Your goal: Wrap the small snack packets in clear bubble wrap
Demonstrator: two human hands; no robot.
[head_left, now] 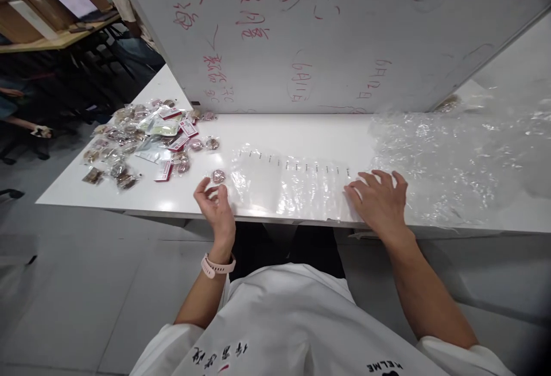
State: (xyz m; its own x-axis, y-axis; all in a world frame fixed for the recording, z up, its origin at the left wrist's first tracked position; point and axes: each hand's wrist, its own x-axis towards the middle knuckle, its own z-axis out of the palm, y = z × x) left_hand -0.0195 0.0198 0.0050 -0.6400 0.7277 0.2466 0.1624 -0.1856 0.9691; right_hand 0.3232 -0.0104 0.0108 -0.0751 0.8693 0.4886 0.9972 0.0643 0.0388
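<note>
My left hand (216, 208), a pale pink band at its wrist, hovers at the table's front edge with curled fingers apart and nothing visible in them. Just beyond its fingertips lies a small round reddish item in clear wrapping (218, 176). A row of overlapping clear plastic bags (297, 183) with small dark print along their far edges stretches between my hands. My right hand (381, 201) is at the row's right end, its fingers spread and bent. Whether its fingertips touch the plastic is hard to tell.
A heap of small wrapped items (129, 135) with red-and-white cards covers the table's left side. Loose clear plastic bags (439, 169) are piled at the right. Behind the white table (293, 132) stands a whiteboard (327, 31) with red writing. Other people are at the far left.
</note>
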